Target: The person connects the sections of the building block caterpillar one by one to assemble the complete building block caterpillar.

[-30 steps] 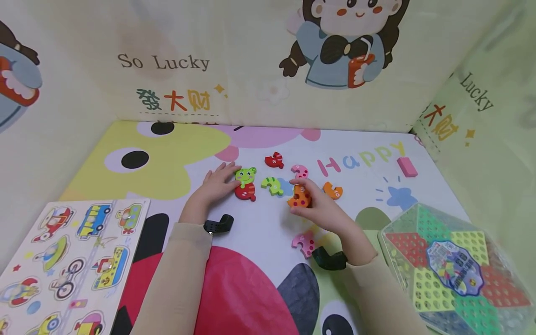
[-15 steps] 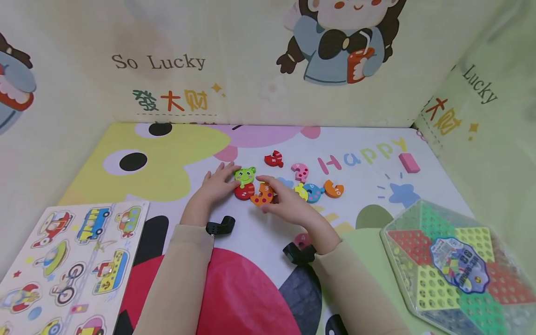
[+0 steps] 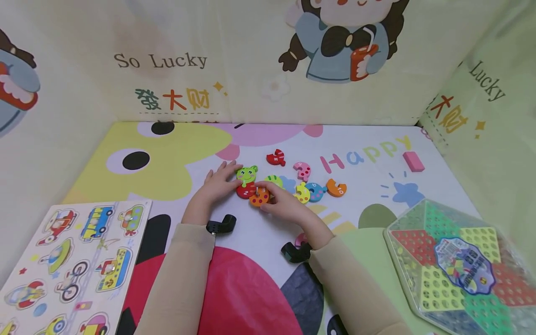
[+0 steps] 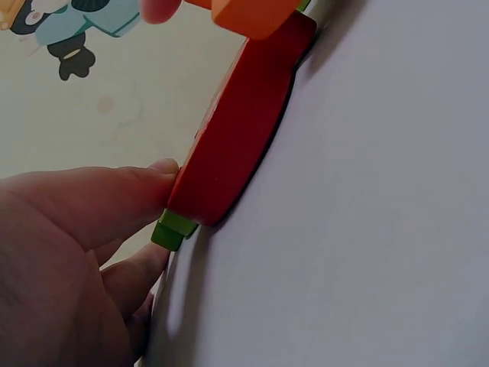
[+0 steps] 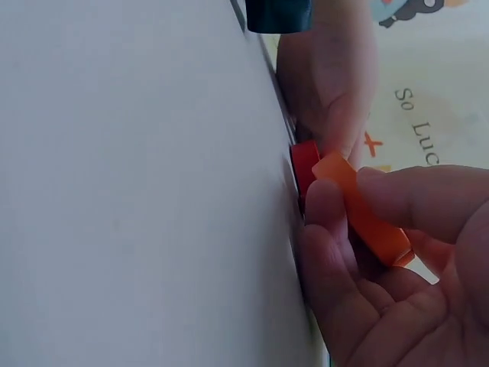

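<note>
The right hand (image 3: 289, 204) pinches an orange, red-dotted, wooden-looking curved piece (image 3: 258, 200), now brought to four o'clock of the red numbered piece (image 3: 244, 191); joining seems under way, seating unclear. Straight-fingered, the left hand (image 3: 214, 184) touches the green smiling head (image 3: 247, 174) at twelve.

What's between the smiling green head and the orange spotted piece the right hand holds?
The red piece marked 2 lies there, as the head view shows.
</note>
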The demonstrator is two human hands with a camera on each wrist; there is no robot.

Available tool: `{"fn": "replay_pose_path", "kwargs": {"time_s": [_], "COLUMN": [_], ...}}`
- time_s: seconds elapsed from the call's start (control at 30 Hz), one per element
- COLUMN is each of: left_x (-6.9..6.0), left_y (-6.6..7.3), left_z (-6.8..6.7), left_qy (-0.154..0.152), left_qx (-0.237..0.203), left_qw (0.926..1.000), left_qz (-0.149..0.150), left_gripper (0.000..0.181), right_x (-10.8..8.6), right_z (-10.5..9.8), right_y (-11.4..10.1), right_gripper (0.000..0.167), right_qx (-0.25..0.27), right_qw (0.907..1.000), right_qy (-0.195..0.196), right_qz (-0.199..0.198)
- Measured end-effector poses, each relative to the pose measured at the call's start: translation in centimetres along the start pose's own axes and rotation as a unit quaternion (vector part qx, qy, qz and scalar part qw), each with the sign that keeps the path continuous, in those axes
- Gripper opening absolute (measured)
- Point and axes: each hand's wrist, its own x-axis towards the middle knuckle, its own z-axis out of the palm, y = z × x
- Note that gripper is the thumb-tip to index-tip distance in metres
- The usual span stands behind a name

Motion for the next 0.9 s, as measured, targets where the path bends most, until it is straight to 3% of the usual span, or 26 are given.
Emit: {"fn": "replay_pose_path", "kwargs": {"time_s": [0.53, 0.9], "left_x": [0.02, 0.03], "left_y": [0.0, -0.04], "left_z": [-0.11, 0.02], "left_qy": [-0.008, -0.003], "left_qx": [0.004, 0.012], "left_qw": [1.0, 0.9999], "left_qz": [0.002, 0.006], "left_gripper": [0.055, 0.056], "right_x": [0.75, 0.68], "right_z": [0.06, 0.18], "right_y": [0.54, 0.71], "right_gripper": [0.057, 0.049], "right_qx": [-0.002, -0.05], "right_qw": [0.9999, 0.998], "right_qy": [-0.013, 0.002], "right_qz": [0.002, -0.037]}}
